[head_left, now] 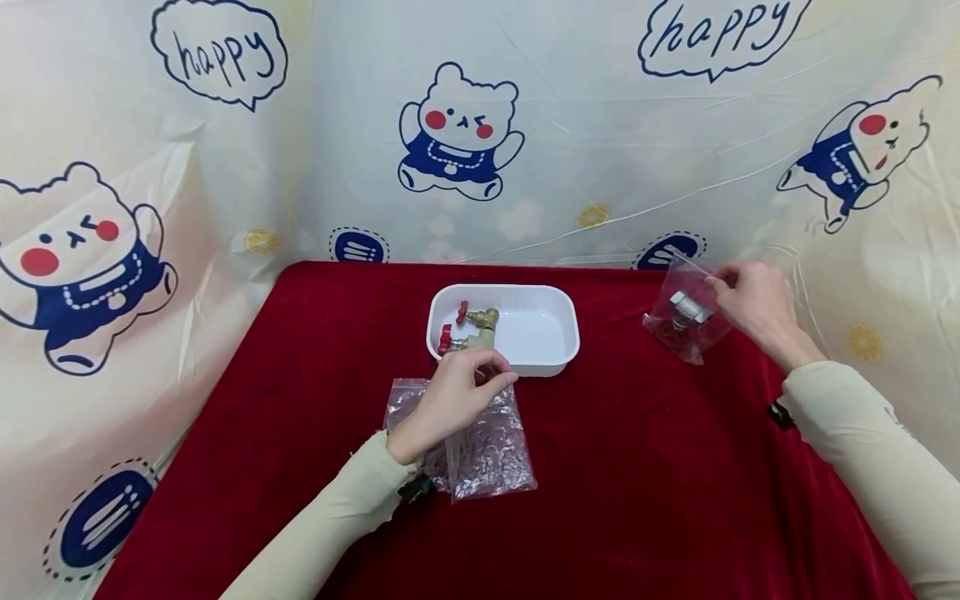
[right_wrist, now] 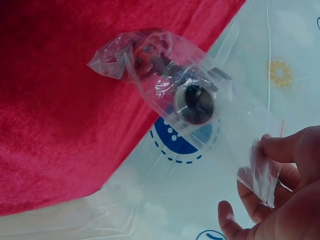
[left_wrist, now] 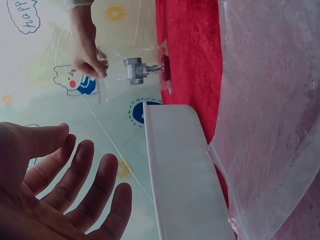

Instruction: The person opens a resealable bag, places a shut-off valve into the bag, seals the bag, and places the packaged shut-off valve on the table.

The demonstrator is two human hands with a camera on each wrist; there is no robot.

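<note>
My right hand point(head_left: 761, 304) pinches the top edge of a clear zip bag point(right_wrist: 240, 117) at the right side of the table. Inside the bag is a silver gate valve point(head_left: 688, 308) with a red handwheel point(right_wrist: 145, 55), hanging downward. My left hand point(head_left: 456, 396) hovers just in front of the white tray point(head_left: 536, 329); its fingers are loosely bent and hold nothing, as the left wrist view shows. In the tray's left part lie brass valves with red handles point(head_left: 480, 318), partly hidden behind the left hand.
Flat clear zip bags point(head_left: 491, 454) lie in front of the tray, partly under the left forearm. A red velvet cloth point(head_left: 637, 492) covers the table. A printed curtain point(head_left: 562, 167) stands behind it and along both sides.
</note>
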